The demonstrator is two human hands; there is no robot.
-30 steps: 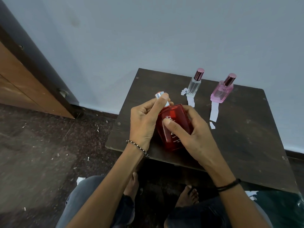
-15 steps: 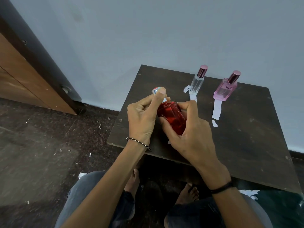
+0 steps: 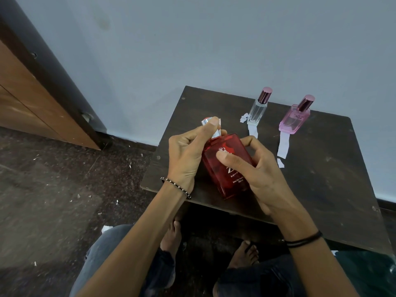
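Uncapping seems underway: our left hand (image 3: 186, 155) pinches the silver cap (image 3: 205, 121), our right hand (image 3: 257, 174) grips the red perfume bottle (image 3: 220, 179); next we probably pull steadily.

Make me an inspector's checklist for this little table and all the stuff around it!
Surface: dark wooden table, scuffed.
Job's things: red perfume bottle, tilted, held over the table's near edge; its silver cap is on.
Clutter: clear bottle and pink bottle stand upright at the back, both capped; white paper strips lie in front of them.
Grippers: left hand pinches the silver cap; right hand grips the red perfume bottle by its body.
Cables: nothing seen.
Surroundings: pale wall behind; wooden door at left; dark floor with small white scraps.
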